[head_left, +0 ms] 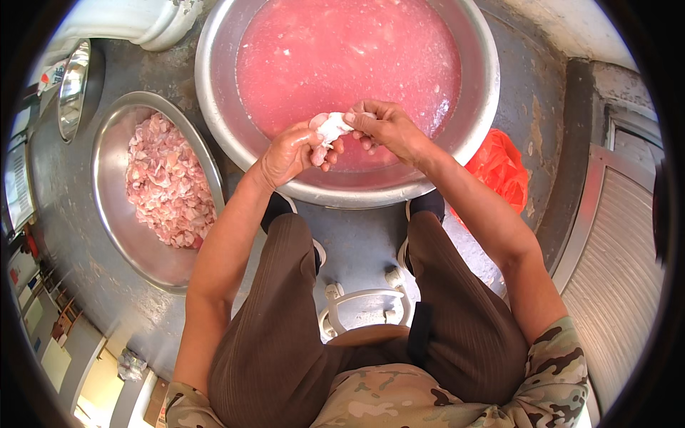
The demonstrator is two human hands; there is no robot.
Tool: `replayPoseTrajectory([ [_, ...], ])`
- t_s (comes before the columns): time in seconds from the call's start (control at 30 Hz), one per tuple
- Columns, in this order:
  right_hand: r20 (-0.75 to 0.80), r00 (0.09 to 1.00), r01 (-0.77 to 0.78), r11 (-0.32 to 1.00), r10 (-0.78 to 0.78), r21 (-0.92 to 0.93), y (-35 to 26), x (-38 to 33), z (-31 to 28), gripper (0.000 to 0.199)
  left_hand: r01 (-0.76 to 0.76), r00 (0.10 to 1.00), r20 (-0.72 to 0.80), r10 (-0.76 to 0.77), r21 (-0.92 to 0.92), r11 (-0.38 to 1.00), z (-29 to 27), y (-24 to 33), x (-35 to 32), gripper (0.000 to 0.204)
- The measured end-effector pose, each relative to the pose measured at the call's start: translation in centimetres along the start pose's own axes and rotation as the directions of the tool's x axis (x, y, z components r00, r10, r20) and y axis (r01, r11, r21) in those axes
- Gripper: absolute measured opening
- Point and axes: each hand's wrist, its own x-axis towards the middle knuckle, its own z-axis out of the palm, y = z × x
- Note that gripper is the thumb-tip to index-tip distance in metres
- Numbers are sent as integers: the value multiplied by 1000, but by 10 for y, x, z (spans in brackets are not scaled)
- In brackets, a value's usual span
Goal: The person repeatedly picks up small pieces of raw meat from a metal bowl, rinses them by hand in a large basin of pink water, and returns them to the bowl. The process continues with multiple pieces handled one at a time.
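My left hand [289, 153] and my right hand [389, 128] meet over the near side of a large metal basin [488, 71]. Between them they pinch a small piece of raw meat [332, 130], pale pink with a white, stretched part. The fingers of both hands are closed on it, the left at its lower left end and the right at its upper right. Cloudy pinkish-red water [349, 64] with small pale bits fills the basin below. To the left, many pink raw meat pieces [168, 178] are heaped in a wide metal bowl [114, 214].
A red plastic bag [499, 171] lies against the basin's right side. Another shiny metal bowl [73, 93] stands tilted at the far left, near a white rounded vessel [135, 21]. A seat with a white caster base [367, 294] is under me. A ribbed metal panel [614, 278] borders the right.
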Motion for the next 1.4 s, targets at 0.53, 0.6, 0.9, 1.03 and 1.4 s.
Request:
replayPoseTrajectory([
  [0.53,45,999,5,999,-3,-34,0,-2,-6,28,28,999,-13,-30,-131,991,-9,-4,2,45],
  [0.6,34,999,2,1000,-2,-12,1,-2,-9,27,17,1000,-11,-19,-136,991,-9,-4,2,45],
  [0.9,124,992,-63,844,-4,533,5,5,-25,44,-25,992,-127,5,-157,987,0,-2,3,42],
  [1.03,55,997,27,936,-49,351,4,3,-17,49,-19,953,-302,12,-21,1000,-6,-6,8,36],
  [1.4,112,947,310,774,-300,-553,5,4,17,61,-41,915,-378,140,259,965,7,-5,9,28],
])
